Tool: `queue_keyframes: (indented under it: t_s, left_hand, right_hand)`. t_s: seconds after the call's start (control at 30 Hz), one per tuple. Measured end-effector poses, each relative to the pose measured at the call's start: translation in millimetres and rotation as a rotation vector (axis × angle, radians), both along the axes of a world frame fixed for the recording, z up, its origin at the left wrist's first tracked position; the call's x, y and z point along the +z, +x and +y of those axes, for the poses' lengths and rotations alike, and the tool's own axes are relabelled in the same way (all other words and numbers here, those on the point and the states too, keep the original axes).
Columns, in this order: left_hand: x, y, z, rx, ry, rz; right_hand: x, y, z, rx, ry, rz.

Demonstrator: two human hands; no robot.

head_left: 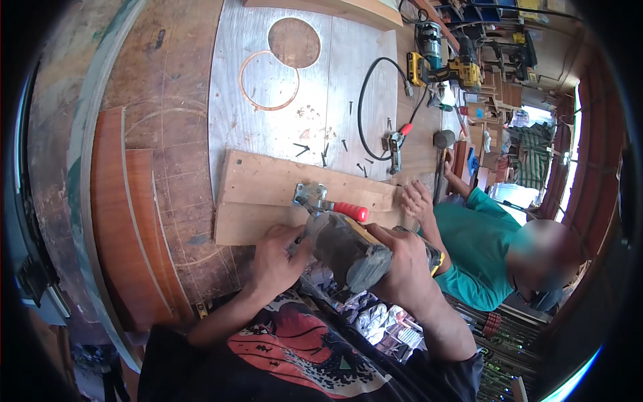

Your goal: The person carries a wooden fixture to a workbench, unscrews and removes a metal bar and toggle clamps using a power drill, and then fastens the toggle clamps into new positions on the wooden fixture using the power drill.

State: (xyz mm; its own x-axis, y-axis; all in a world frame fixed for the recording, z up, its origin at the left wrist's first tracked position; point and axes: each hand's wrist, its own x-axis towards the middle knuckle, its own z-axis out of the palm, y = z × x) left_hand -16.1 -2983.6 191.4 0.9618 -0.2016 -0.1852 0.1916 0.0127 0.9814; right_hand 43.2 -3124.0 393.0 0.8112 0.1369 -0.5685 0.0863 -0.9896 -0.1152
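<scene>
My right hand is wrapped round a dark, worn power drill with yellow parts. The drill's front end points at a metal toggle clamp with a red handle, lying on a wooden board. Whether the bit touches the clamp is hidden. Beside the drill's front, my left hand rests at the board's near edge with fingers curled and pinched. What they hold, if anything, is too small to make out.
A co-worker in a teal shirt has one hand at the board's right end. Several screws lie beyond it near a second toggle clamp, a black cable and a yellow drill. Curved brown panels lie left.
</scene>
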Motion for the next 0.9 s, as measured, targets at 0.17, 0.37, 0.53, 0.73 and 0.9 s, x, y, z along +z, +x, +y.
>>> queue_keyframes:
  t_s: [0.17,0.37,0.53,0.73,0.9]
  left_hand:
    - [-3,-3,0,-0.007,-0.005,0.007]
    - [7,2,29,0.038,-0.069,0.109]
    - [42,105,30,0.013,0.420,-0.410]
    - [-1,202,-23,-0.683,0.979,-0.422]
    - [-20,213,-16,-0.547,0.986,-0.688]
  right_hand:
    - [-1,2,-18,0.073,0.147,-0.015]
    - [41,-52,-53,0.054,0.475,-0.079]
    - [6,-120,-107,-0.389,0.848,0.012]
    - [-18,-163,-153,-0.310,0.744,-0.131]
    - [-31,-192,-186,-0.394,0.830,-0.237]
